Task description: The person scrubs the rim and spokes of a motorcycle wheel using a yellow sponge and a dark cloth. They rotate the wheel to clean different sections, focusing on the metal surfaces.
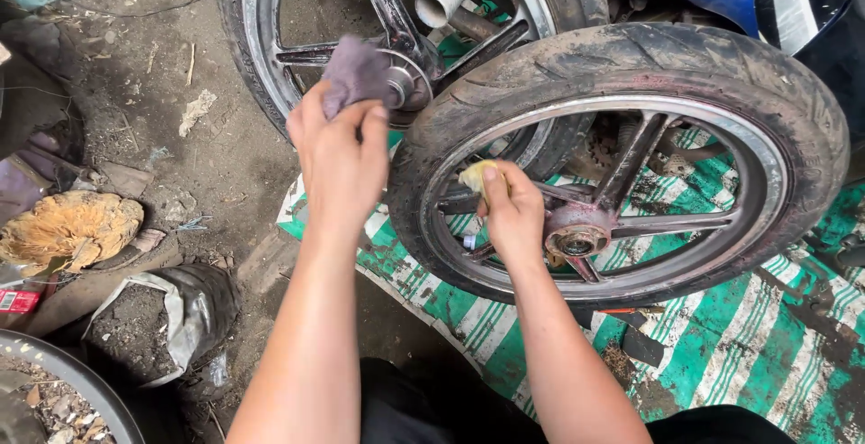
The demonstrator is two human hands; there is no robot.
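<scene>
Item: my left hand [338,151] clamped on grey rag [354,73] at far wheel's hub [407,84], right hand [515,214] pinching yellow sponge [476,176] on near wheel [622,160], eleven o'clock spoke; both wheels still grimy, cleaning barely begun.

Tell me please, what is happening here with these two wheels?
A person works on two dirty motorcycle wheels standing over a green-and-white striped mat. The left hand presses a grey rag near the hub of the rear wheel. The right hand holds a small yellow sponge against a spoke of the front wheel.
</scene>
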